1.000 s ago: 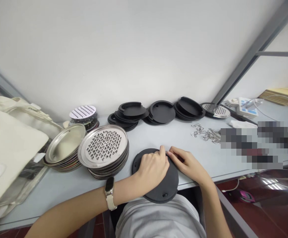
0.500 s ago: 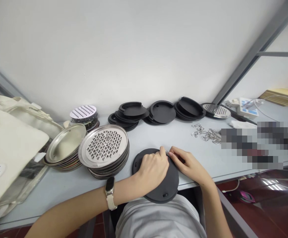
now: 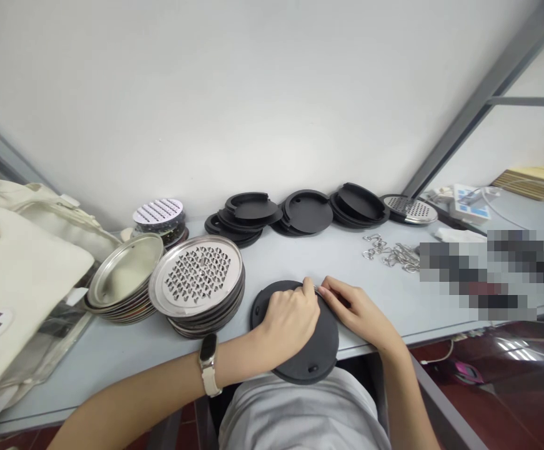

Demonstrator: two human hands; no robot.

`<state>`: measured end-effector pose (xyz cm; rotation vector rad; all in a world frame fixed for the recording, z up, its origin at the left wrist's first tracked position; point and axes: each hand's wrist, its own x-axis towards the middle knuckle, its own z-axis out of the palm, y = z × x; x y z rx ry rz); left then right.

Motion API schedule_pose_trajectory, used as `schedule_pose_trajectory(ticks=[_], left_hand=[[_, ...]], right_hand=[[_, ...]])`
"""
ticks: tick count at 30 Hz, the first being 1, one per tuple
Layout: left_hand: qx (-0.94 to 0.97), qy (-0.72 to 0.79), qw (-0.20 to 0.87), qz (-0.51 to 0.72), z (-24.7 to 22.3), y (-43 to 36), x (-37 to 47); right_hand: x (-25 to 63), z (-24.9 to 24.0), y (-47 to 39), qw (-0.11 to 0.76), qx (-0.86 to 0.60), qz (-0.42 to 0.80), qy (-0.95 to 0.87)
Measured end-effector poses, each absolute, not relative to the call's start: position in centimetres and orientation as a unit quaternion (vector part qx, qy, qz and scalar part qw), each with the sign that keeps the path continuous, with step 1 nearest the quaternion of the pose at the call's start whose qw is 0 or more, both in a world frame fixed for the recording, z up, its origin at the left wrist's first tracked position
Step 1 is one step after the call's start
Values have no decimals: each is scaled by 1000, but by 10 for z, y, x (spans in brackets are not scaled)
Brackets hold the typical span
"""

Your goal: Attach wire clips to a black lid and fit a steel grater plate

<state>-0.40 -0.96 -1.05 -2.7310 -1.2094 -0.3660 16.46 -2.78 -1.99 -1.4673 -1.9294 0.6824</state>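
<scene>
Black disc lies under L hand, its near part past the table's front edge, over the lap by the grey shirt; can't tell if touching. L fingers are curled in on the disc; R hand is at its far-right rim, thumb & fingers narrow. Sth thin & bright shows btwn the fingertips, too small to ID; can't tell what either hand actually grips.

Risks, my read: pressing on the overhang could tip the disc into the lap; a slip at the fingertips could drop the bright bit or nick skin. A big L elbow swing might knock the grater stack, whose top looks sharp.

Room: tight on L, grater stack just beside disc. Bare table behind, up to the black plates; R side open too, w/ wire clips farther back.
</scene>
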Motion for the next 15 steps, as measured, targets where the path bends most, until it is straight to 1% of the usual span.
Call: schedule_pose_trajectory(ticks=[12, 15], left_hand=[[-909, -393, 58, -122, -9, -9, -4], [-912, -390, 49, -117, -9, -10, -4]], right_hand=[[164, -18, -28, 313, -555, 250, -729], [166, -20, -29, 334, -568, 235, -715]])
